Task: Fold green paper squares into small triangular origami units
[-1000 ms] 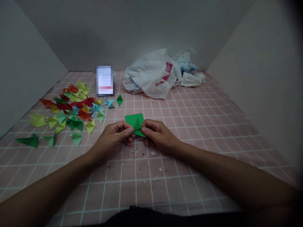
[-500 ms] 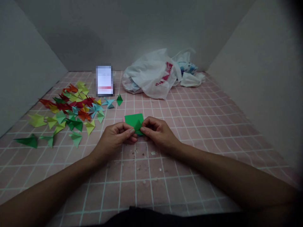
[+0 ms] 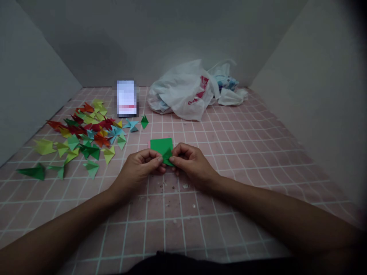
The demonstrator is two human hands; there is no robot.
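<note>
A small folded piece of green paper (image 3: pixel 167 154) is pinched by its lower edges between my two hands. My left hand (image 3: pixel 145 163) grips its left side, thumb on top and fingers curled beneath. From the right, my right hand (image 3: pixel 189 161) holds the opposite side between thumb and bent forefinger. Right behind the fingers shows a flat green paper square (image 3: pixel 160 144), with a sliver of pink at its left edge. The same green makes the border between the square and the folded piece hard to tell, and my fingers cover part of both.
Many folded paper figures (image 3: pixel 91 151) in green, yellow, red, orange and blue lie to the left. One small green figure (image 3: pixel 145 121) sits apart. A blurred upright screen (image 3: pixel 126 97) and a white plastic bag (image 3: pixel 180 91) stand near the back wall. Small scraps (image 3: pixel 185 186) dot the checked cloth.
My right thumb and fingers have shifted slightly down and left along the green paper. The fold at its lower edge looks a little flatter. Everything else has stayed put.
</note>
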